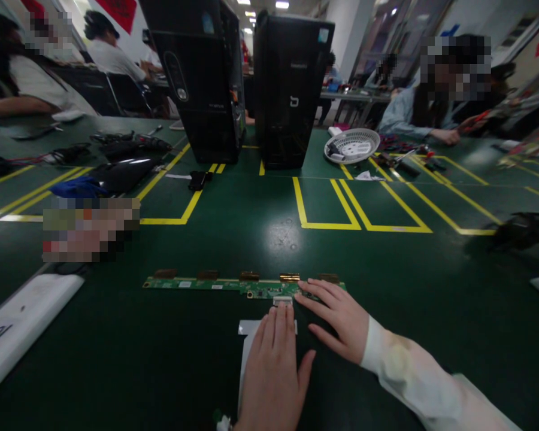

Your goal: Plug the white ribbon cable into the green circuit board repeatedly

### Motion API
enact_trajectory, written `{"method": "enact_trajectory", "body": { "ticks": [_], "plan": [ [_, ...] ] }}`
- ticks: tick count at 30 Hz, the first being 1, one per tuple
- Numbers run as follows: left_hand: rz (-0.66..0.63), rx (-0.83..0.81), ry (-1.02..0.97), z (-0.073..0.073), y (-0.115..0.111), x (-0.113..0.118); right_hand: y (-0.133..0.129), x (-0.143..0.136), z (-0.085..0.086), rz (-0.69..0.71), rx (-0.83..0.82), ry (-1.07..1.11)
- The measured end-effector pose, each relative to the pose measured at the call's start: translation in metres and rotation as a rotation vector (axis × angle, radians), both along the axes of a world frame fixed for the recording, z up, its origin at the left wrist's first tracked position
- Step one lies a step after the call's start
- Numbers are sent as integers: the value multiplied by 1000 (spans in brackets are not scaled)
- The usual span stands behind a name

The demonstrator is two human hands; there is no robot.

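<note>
A long, narrow green circuit board (224, 285) lies across the green table, with several copper-coloured tabs along its far edge. My left hand (276, 365) lies flat, palm down, over a white strip (247, 353), its fingertips at the white connector (282, 300) on the board's near edge. The strip is mostly hidden under this hand. My right hand (339, 317) rests with fingers spread, its fingertips on the right part of the board. Neither hand is wrapped round anything.
Two black computer towers (197, 78) stand at the back on the table (233, 239). A white basket (353, 145) is back right. At the left lie a long white object (27, 326), a blue item (78, 187) and cables. People sit beyond; yellow tape marks the table.
</note>
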State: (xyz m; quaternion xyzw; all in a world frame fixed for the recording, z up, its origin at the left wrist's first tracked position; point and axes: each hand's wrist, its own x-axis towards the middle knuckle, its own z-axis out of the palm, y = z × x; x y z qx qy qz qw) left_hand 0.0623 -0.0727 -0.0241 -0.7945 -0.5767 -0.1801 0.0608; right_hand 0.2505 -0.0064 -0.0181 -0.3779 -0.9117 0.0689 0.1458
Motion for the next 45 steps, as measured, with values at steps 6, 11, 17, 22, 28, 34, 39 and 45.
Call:
{"method": "enact_trajectory", "body": {
  "ticks": [6,11,17,22,28,34,39,45],
  "plan": [
    [-9,-2,-14,1,-1,-1,1,0,0,2,1,8],
    [8,19,-8,4,1,0,3,-1,0,4,5,3],
    [-35,18,-30,17,5,-9,8,1,-2,33,19,-4],
    [56,-8,-79,30,7,-54,9,0,-3,42,44,5],
    [251,-14,-14,17,6,-132,4,-16,1,166,43,26],
    [356,34,21,3,1,-159,3,-28,-1,191,2,-23],
    [352,16,-2,2,5,-156,6,-28,-4,191,6,-34],
    [330,24,-33,4,7,-154,16,-33,-3,198,18,-20]
  ]
}}
